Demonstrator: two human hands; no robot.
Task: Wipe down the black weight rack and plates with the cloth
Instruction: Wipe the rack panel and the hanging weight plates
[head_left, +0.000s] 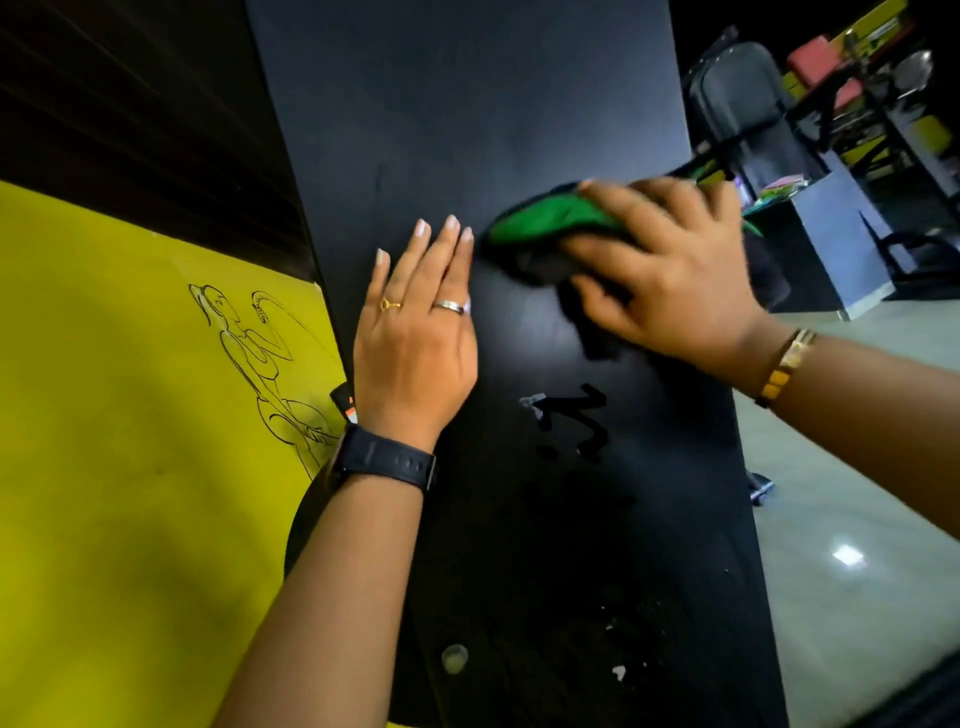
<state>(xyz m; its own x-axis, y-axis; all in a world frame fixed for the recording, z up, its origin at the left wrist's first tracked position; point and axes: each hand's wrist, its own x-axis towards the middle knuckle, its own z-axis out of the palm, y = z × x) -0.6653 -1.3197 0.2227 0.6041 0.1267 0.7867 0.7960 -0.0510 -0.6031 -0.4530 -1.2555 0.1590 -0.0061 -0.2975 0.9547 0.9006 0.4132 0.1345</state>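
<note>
The black weight rack (467, 130) fills the middle of the view as a tall flat black panel. My left hand (415, 332) lies flat against it with straight fingers, a watch on the wrist. To its right my right hand (670, 275) grips a bunched green and black cloth (540, 223) and presses it on the panel; the hand and cloth are blurred. A round black plate edge (301, 525) shows behind my left forearm. Pale scuffs and a round bolt head (454, 659) mark the lower panel.
A yellow wall (104, 415) with a line drawing stands left of the rack. A glossy pale floor (857, 519) lies to the right. Gym machines (753, 104) and a grey block stand at the back right.
</note>
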